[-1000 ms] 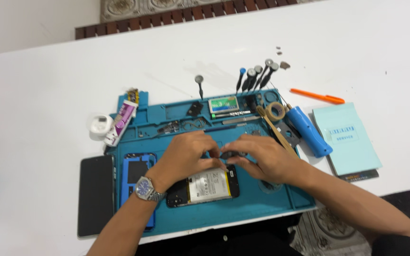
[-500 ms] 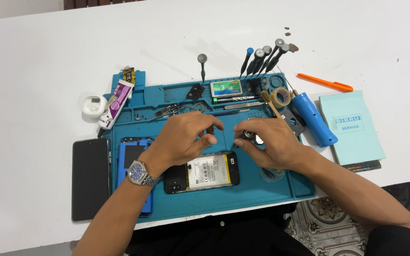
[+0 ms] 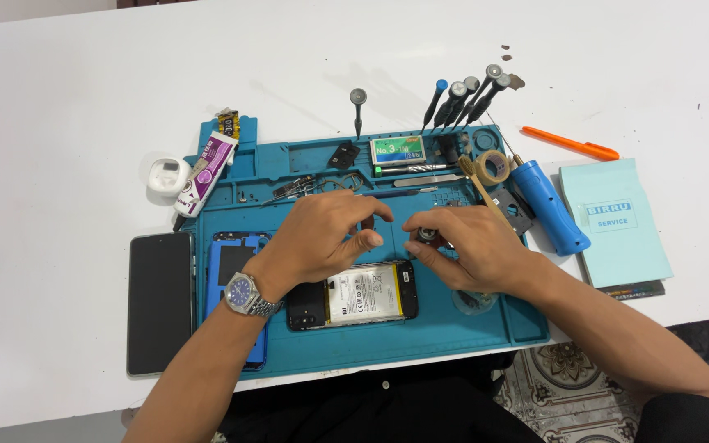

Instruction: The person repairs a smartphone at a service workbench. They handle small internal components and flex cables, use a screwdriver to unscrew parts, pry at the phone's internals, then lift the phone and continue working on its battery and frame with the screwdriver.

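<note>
- The opened phone (image 3: 353,294) lies face down on the blue mat (image 3: 453,328), battery showing.
- The left hand (image 3: 322,238) hovers just above the phone, fingers curled narrow, holding nothing I can see.
- The right hand (image 3: 461,246), above the phone's right end, pinches a small round part (image 3: 427,236).
- A blue-handled tool (image 3: 547,205) lies right of the phone.

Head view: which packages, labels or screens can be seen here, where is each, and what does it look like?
Opened phone: on the blue mat below both hands, its battery under a white and yellow label.
Dark phone: flat on the table left of the mat, its black screen blank.
Tube: at the mat's upper left, white and purple.
Small box: mat's top edge, green and white label.
Booklet: right of the mat, pale blue.
</note>
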Tool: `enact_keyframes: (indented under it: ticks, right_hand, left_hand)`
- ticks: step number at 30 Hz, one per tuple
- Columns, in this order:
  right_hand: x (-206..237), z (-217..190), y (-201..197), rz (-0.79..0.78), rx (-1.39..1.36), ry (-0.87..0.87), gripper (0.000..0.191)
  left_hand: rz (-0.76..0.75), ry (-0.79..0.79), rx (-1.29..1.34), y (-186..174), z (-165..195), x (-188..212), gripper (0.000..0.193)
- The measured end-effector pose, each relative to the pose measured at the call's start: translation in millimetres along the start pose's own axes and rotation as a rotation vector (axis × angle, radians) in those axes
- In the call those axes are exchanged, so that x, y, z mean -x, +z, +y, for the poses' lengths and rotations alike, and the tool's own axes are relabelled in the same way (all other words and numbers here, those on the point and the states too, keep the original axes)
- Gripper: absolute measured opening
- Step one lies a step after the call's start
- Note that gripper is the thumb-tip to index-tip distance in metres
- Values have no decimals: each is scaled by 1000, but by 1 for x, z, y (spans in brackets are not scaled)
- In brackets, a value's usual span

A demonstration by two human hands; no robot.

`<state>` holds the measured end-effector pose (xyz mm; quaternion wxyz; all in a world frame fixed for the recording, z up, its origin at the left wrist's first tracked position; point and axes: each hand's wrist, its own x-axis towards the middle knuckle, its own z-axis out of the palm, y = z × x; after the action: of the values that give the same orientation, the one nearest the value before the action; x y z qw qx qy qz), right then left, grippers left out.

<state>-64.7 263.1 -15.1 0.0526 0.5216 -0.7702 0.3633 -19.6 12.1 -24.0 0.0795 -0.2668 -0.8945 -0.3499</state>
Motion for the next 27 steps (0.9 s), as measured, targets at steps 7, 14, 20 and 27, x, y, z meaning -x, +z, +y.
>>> enact_keyframes:
  ticks: [7, 14, 20, 27]
  right_hand:
    - [3, 5, -2, -92, -144, -7, 24]
    - [2, 3, -2, -128, -193, 25, 24]
    - [-9, -6, -11, -78, -19, -69, 26]
    - [-14, -12, -14, -9, 37, -163, 33]
  left_hand:
    - [-6, 0, -4, 0, 0, -1, 67]
    - [-6, 7, -8, 0, 0, -2, 65]
    - [-4, -7, -5, -1, 2, -1, 62]
    - [-13, -19, -11, -1, 3, -2, 65]
